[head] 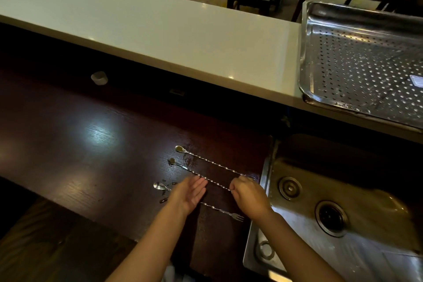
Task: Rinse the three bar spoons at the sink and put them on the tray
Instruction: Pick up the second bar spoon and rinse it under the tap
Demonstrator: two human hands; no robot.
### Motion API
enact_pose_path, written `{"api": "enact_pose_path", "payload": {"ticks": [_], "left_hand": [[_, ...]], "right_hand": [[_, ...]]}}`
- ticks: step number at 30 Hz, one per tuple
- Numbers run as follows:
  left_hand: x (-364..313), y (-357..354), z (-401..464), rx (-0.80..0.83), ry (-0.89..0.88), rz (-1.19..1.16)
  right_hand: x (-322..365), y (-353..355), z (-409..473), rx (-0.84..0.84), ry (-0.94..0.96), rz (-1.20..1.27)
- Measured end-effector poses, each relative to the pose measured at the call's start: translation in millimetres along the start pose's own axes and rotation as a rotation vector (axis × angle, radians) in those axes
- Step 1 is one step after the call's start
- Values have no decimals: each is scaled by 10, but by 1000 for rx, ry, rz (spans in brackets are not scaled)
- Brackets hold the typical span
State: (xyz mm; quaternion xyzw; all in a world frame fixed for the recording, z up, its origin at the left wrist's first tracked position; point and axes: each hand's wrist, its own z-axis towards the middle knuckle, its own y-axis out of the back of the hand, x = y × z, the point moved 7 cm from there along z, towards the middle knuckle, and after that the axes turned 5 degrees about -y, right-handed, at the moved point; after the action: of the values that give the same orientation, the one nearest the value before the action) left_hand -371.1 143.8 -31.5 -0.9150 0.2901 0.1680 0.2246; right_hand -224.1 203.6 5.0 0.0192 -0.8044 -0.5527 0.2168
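**Three bar spoons lined up by the sink**

No brand or writing can be read anywhere; a small pale label (417, 80) lies in the tray, too blurred to make out.

Three long, thin steel bar spoons with twisted stems lie side by side on the dark wooden worktop (80, 144), near its right edge, bowls to the left. The far spoon (206, 160) runs towards the sink; the middle spoon (196, 174) lies just nearer; the near spoon (219, 209) ends in a small fork, and its stem passes under the left hand. Wet patches sit around the bowls.

The left hand (190, 194) is above the near spoon with fingers straight and together, palm turned inward. The right hand (248, 197) has its fingers curled, pinching the right end of the middle spoon's stem.

The steel sink (366, 258) lies directly beside the worktop's right edge, with two round drains. The perforated steel tray (307, 52) sits on the pale raised counter (148, 30) at its right end, beyond the sink. Left of the spoons the worktop stretches open; a small white cup (99, 77) stands at its far edge, well apart.
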Motion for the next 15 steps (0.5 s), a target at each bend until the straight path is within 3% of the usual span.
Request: {"api": "enact_pose_path", "payload": {"ticks": [8,15], "left_hand": [[-19,-93,-29,15,-119,-3],[48,-657,-276,214,-262,54]], "right_hand": [[-121,237,-115,-28,1,208],[-651,634,-459,-145,-78,491]]}}
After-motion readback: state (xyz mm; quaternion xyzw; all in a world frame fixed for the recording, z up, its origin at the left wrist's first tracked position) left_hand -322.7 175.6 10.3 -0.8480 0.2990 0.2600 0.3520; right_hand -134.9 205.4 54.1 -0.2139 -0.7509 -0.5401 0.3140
